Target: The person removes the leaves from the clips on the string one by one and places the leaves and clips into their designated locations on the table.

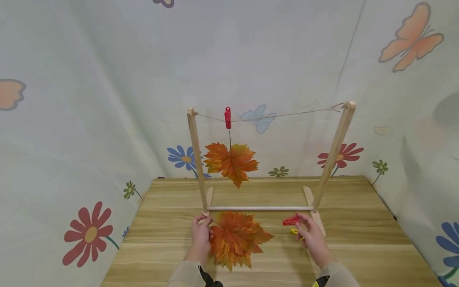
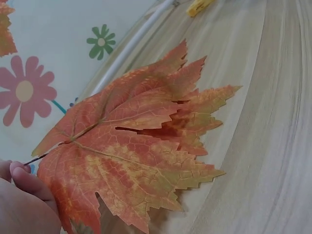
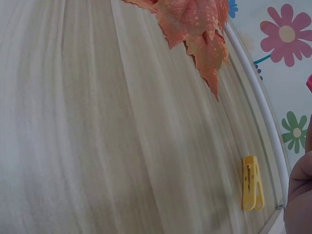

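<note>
My left hand (image 1: 200, 236) pinches the thin dark stem of an orange maple leaf (image 2: 117, 151), whose blade spreads to the right just above the table. Another orange leaf (image 2: 200, 117) shows partly from under it; whether it is held too I cannot tell. My right hand (image 1: 312, 238) holds a red clothespin (image 1: 289, 221) between thumb and fingers, its tip pointing left. Below that hand a yellow clothespin (image 3: 249, 183) lies on the table, partly covered by the fingers in the head view. Only the right hand's edge shows in the right wrist view.
A wooden frame (image 1: 337, 155) stands behind the hands, with a white bar (image 1: 259, 208) low across it. From its string (image 1: 294, 114) another maple leaf (image 1: 233, 162) hangs by a red clothespin (image 1: 227, 117). Printed cloth surrounds the wooden table (image 1: 362, 223).
</note>
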`<state>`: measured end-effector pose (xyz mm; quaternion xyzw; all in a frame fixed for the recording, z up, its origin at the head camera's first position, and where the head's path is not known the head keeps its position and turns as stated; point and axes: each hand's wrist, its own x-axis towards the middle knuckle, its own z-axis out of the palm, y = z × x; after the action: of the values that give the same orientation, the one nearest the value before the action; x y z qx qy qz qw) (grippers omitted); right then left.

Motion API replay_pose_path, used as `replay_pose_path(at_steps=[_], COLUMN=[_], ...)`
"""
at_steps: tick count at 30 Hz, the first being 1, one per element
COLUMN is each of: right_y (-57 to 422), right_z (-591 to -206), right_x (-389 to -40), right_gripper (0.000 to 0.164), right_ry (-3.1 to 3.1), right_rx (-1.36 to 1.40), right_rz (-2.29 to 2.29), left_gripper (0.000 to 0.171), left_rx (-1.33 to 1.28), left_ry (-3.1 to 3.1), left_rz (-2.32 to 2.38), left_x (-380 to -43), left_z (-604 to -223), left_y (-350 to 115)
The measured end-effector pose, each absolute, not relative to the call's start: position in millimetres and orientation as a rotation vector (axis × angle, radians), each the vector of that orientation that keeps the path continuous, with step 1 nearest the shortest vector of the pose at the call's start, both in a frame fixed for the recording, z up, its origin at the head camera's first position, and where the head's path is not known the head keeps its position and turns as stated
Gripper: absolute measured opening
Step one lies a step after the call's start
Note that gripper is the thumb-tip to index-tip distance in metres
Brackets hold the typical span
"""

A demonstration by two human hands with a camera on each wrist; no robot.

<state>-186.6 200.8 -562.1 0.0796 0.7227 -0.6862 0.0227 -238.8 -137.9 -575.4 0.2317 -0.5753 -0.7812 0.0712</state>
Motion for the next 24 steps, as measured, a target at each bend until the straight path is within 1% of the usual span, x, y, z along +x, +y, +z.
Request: replay_pose_path(at_steps=[10, 18, 24], right_y=[202.8, 206.9, 209.6], right_z=[-577.2, -580.7, -583.7], right_x=[-181.3, -177.0, -172.9], right_gripper=[0.042, 0.044, 0.044], right_ry=[2.245, 2.248, 2.258], right_rx=[0.310, 0.327, 0.309], right_rz=[-2.106, -2.105, -2.104], left_gripper=[0.021, 0.020, 0.020], left_rx=[0.710, 0.779, 0.793], left_ry=[-1.779, -1.862, -1.877], left_rz=[-2.315, -2.243, -2.236], left_x=[-231.6, -232.7, -233.0], left_z=[-581.3, -595.4, -597.6], left_y=[-144.2, -152.2, -154.8])
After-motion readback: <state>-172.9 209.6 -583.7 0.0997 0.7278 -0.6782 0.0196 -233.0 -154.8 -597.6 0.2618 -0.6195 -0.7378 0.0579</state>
